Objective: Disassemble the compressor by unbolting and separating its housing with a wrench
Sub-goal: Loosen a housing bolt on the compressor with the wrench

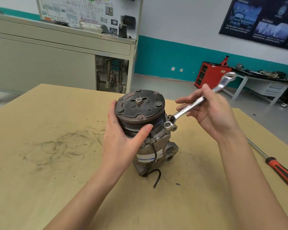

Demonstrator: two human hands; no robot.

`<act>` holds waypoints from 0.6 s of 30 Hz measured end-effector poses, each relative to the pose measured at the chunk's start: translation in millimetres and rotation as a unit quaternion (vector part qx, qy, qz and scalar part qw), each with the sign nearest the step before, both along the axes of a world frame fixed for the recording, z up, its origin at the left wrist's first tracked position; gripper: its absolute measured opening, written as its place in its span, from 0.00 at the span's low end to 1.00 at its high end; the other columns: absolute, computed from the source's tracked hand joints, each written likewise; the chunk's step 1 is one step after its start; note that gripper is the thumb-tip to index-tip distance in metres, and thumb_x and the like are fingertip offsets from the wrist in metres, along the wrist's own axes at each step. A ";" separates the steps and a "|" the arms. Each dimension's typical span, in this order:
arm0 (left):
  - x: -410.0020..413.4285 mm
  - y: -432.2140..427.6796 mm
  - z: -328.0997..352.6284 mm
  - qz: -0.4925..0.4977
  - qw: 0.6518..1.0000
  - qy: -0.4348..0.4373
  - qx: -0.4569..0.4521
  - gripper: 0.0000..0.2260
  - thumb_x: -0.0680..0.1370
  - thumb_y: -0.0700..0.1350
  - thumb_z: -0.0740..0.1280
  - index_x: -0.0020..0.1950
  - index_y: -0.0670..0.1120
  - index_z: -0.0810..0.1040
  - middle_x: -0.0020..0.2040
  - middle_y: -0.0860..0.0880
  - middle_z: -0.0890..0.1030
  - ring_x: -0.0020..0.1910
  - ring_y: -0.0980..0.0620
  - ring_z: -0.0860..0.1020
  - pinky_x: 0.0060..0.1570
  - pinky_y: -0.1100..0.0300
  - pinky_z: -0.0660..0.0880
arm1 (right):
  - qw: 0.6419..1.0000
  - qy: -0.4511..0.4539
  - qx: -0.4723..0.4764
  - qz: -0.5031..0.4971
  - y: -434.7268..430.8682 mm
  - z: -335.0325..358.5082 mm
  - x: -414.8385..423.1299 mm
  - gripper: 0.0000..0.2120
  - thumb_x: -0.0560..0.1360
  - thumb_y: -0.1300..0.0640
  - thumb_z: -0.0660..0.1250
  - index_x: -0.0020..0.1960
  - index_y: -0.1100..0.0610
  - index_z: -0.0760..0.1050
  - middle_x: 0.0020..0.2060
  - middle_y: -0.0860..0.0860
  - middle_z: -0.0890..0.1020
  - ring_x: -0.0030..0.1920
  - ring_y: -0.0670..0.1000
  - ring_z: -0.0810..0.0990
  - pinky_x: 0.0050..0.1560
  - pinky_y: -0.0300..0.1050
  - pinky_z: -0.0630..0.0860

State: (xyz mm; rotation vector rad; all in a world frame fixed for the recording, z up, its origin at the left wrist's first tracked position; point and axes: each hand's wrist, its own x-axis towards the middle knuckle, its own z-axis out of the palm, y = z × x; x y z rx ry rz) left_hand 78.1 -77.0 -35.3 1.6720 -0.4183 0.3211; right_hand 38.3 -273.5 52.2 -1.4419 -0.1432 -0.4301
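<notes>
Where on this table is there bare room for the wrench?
Bare: the scuffed left half of the table, from compressor to edge, and the near strip before the cable. Crowded: the compressor in the left hand, the right hand with wrench, the screwdriver far right.

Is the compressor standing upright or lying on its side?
Upright: the compressor stands on end, clutch plate facing up, left hand gripping it.

I am in an automotive workshop, likely a teaching one. My scuffed pale wooden worktable bears a grimy grey metal compressor and a red-and-black-handled screwdriver. Behind stand a white training board covered with wiring diagrams, a red metal tool cabinet topped by a red jack stand, and a white-legged, dark-topped bench strewn with parts.
</notes>
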 end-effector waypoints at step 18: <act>0.3 -0.3 -0.5 0.003 1.000 0.000 -0.002 0.47 0.63 0.69 0.66 0.76 0.58 0.50 0.72 0.55 0.67 0.70 0.56 0.67 0.70 0.50 0.66 | 0.982 -0.104 0.010 -0.155 71.4 -42.4 -75.0 0.10 0.75 0.62 0.54 0.40 0.53 0.71 0.54 0.55 0.82 0.60 0.52 0.79 0.57 0.46 0.77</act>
